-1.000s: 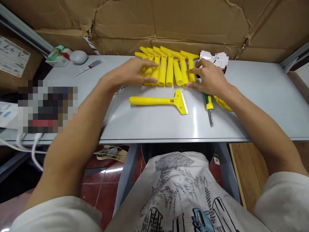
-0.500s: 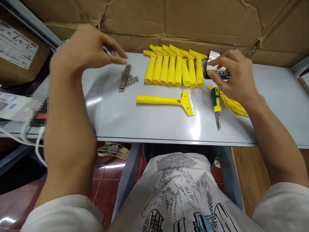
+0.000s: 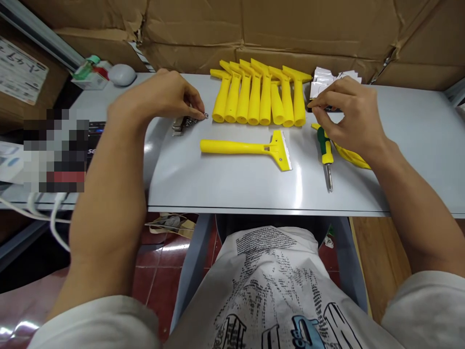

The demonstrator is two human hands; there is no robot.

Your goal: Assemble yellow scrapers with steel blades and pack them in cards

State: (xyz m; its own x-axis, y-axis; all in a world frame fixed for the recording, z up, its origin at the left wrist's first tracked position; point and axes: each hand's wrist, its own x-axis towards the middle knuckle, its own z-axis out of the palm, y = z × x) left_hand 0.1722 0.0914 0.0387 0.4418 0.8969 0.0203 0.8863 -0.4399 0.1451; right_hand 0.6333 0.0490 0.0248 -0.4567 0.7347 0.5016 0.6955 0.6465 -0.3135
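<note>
My left hand [image 3: 165,97] reaches down over a small pile of metal screws [image 3: 191,121], its thumb and fingertips drawn together at the pile's right edge; whatever lies between them is hidden. Beside the pile is a stack of thin metal strips [image 3: 177,127], partly covered by this hand. My right hand [image 3: 352,109] is raised in front of a small box [image 3: 319,80], thumb and forefinger nearly meeting; any small thing in them cannot be made out. Between the hands lies a yellow scraper [image 3: 236,147] with its blade to the right. Below my right hand lies a green-and-yellow screwdriver [image 3: 326,152].
Several yellow scraper handles [image 3: 259,99] stand in a row at the back. A yellow cloth-like item [image 3: 354,156] lies under my right wrist. At left are a white mouse [image 3: 122,75], a green-capped bottle [image 3: 87,68] and white cables [image 3: 58,220]. Cardboard [image 3: 312,34] backs the table [image 3: 225,189].
My left hand has come down and right onto the screws, its fingers closing together. The thumb and forefinger of my right hand have drawn closer. The view has shifted slightly.
</note>
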